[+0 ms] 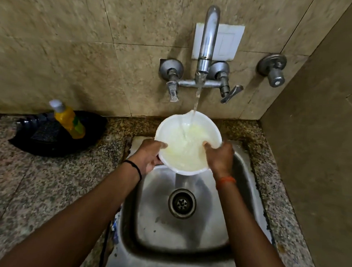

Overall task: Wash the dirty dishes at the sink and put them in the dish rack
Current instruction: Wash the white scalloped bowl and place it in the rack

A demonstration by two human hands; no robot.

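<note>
A white bowl (pixel 177 129) with a small spout is held over the back of the steel sink (pixel 248 188), tilted toward me. Water from the tap (pixel 207 39) runs into it and a stream spills from its front edge into the basin. My left hand (pixel 147 155) grips the bowl's left rim, thumb inside. My right hand (pixel 220 157) holds the right rim with fingers inside the bowl. The water in the bowl looks cloudy and pale yellow.
A black dish rack (pixel 45 143) sits on the granite counter (pixel 32 185) left of the sink, holding a yellow dish soap bottle (pixel 68 120). Two tap handles (pixel 173 89) and a separate valve (pixel 274 70) are on the tiled wall. A side wall stands close on the right.
</note>
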